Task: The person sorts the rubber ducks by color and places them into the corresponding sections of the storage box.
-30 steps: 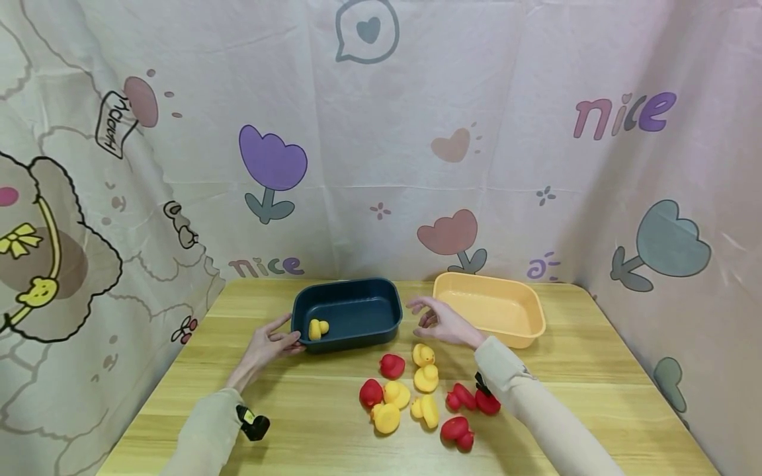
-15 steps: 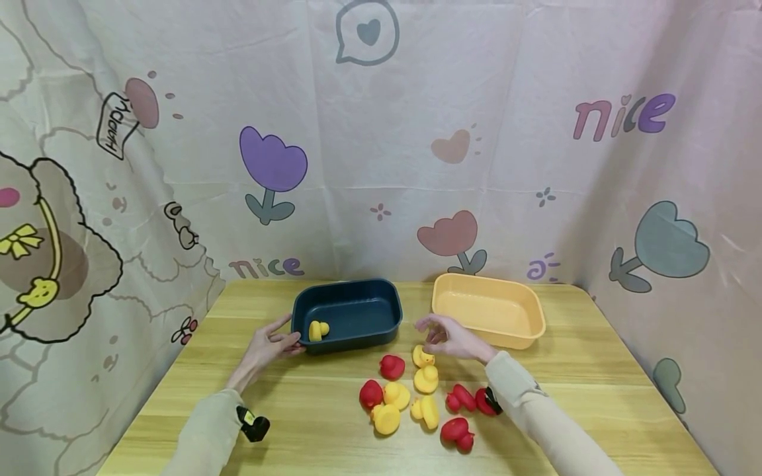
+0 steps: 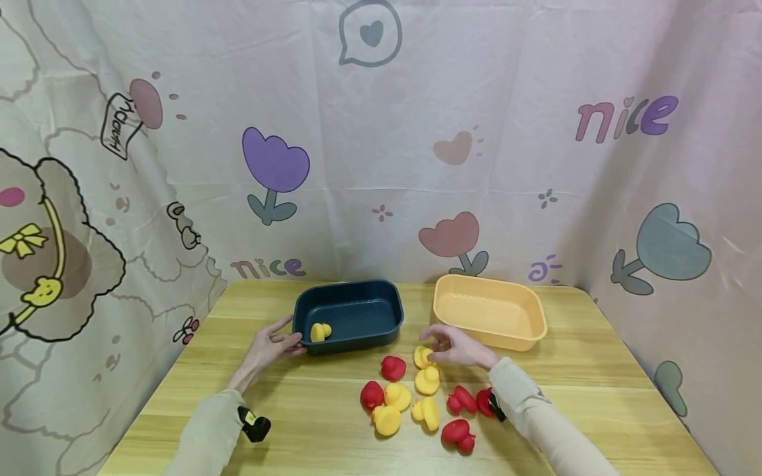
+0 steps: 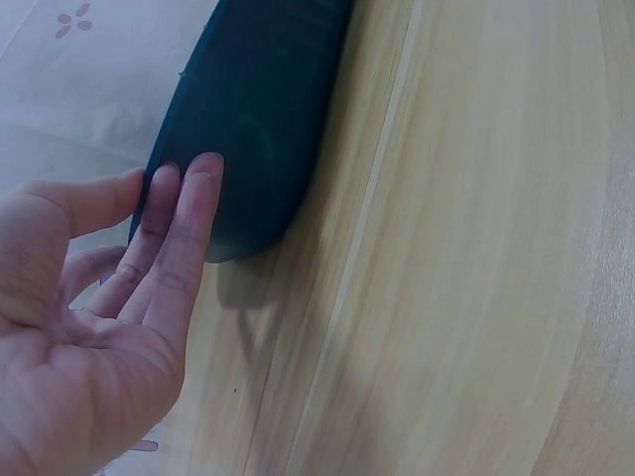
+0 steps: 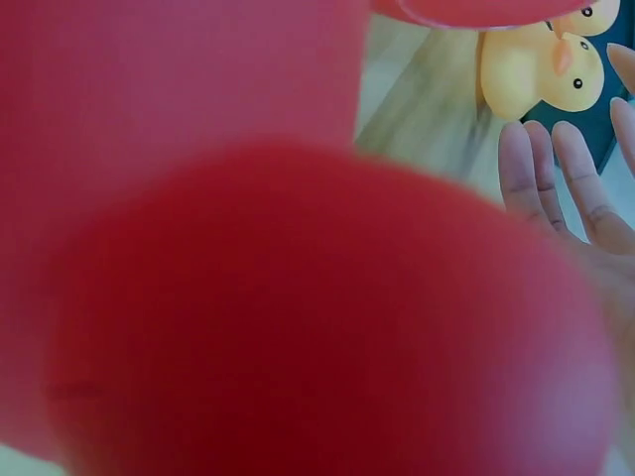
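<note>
Two hands work at a wooden table (image 3: 571, 370). The left hand (image 3: 266, 348) rests with straight, relaxed fingers (image 4: 189, 223) against the near left corner of the dark blue bin (image 3: 348, 316), which holds one yellow duck (image 3: 320, 332). The right hand (image 3: 458, 347) lies at the far edge of the duck cluster, fingertips curling toward the rearmost yellow duck (image 3: 423, 357); whether they have closed on it cannot be told, and the right wrist view, largely blocked by a blurred red duck (image 5: 298, 297), shows its fingers (image 5: 580, 183) extended.

A sound pick would pinch this duck by the body and lift straight up, since another yellow duck (image 3: 426, 380) sits just beside it and a red duck (image 3: 392, 367) lies near. The steadying left hand should stay outside the rim.

Open table lies between cluster and bins; the orange bin (image 3: 538, 330), just beyond the right hand, is the nearest edge to avoid.
</note>
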Motion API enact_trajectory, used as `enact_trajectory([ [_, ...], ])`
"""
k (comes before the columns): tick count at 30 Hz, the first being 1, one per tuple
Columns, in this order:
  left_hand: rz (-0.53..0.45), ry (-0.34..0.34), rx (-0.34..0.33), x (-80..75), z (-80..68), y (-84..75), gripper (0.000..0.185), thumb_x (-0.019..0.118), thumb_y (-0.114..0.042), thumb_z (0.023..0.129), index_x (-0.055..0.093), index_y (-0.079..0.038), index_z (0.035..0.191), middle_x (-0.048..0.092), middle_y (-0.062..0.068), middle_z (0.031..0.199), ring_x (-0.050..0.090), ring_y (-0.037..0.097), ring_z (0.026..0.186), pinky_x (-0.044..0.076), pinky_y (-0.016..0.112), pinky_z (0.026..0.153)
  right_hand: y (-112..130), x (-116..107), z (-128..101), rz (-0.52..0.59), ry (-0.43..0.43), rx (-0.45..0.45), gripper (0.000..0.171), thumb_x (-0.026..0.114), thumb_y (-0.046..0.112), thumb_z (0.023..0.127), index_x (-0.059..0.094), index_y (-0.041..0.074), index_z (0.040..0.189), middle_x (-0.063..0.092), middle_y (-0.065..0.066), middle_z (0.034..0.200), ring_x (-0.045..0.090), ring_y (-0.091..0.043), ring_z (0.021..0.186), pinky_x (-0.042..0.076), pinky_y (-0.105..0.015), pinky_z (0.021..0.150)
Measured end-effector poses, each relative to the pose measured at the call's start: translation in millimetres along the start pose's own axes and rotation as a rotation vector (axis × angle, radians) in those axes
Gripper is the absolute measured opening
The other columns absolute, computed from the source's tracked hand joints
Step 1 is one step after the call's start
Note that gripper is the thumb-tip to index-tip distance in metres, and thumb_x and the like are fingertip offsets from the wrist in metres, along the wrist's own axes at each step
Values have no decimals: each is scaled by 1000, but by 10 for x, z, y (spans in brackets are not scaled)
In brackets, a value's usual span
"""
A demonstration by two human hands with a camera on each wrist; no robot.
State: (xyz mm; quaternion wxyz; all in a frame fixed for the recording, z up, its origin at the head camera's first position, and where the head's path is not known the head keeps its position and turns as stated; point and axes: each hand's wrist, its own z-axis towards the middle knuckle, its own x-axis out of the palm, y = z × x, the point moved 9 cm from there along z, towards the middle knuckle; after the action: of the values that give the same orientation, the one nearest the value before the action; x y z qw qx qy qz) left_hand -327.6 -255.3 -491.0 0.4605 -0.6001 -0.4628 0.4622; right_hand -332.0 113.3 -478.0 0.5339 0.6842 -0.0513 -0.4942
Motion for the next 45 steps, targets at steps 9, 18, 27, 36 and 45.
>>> enact_trajectory([
  [9, -11, 19, 22, 21, -9, -25, 73, 58, -10, 102, 16, -1, 160, 72, 26, 113, 77, 17, 88, 61, 41, 93, -18, 13, -9, -5, 5, -27, 35, 71, 3, 90, 61, -9, 121, 65, -25, 116, 59, -21, 89, 57, -26, 84],
  [18, -19, 21, 20, 21, -11, -20, 73, 58, -10, 102, 15, -1, 160, 71, 26, 115, 77, 15, 87, 61, 40, 93, -84, 28, -6, -21, 13, 3, 35, 74, 9, 89, 64, -5, 119, 67, -21, 111, 59, -16, 87, 56, -22, 81],
  [27, -25, 21, 18, 16, -9, -10, 73, 58, -9, 102, 16, -1, 160, 73, 22, 112, 76, 13, 86, 61, 40, 93, -128, 30, 6, -68, 7, 17, 33, 76, 10, 88, 67, -3, 116, 67, -15, 107, 60, -16, 86, 56, -21, 79],
  [36, -26, 21, 20, 10, -5, -4, 74, 59, -10, 101, 16, -1, 160, 74, 20, 109, 76, 12, 84, 62, 39, 91, -105, 32, 17, -95, 10, 26, 28, 75, 9, 89, 68, -2, 114, 67, -13, 106, 60, -18, 89, 56, -21, 81],
  [45, -27, 27, 19, 18, -13, -14, 73, 59, -11, 102, 15, -2, 161, 74, 20, 110, 76, 12, 85, 61, 39, 92, -99, 31, 22, -99, 13, 35, 29, 73, 8, 90, 67, -3, 116, 67, -14, 108, 60, -15, 91, 57, -24, 85],
])
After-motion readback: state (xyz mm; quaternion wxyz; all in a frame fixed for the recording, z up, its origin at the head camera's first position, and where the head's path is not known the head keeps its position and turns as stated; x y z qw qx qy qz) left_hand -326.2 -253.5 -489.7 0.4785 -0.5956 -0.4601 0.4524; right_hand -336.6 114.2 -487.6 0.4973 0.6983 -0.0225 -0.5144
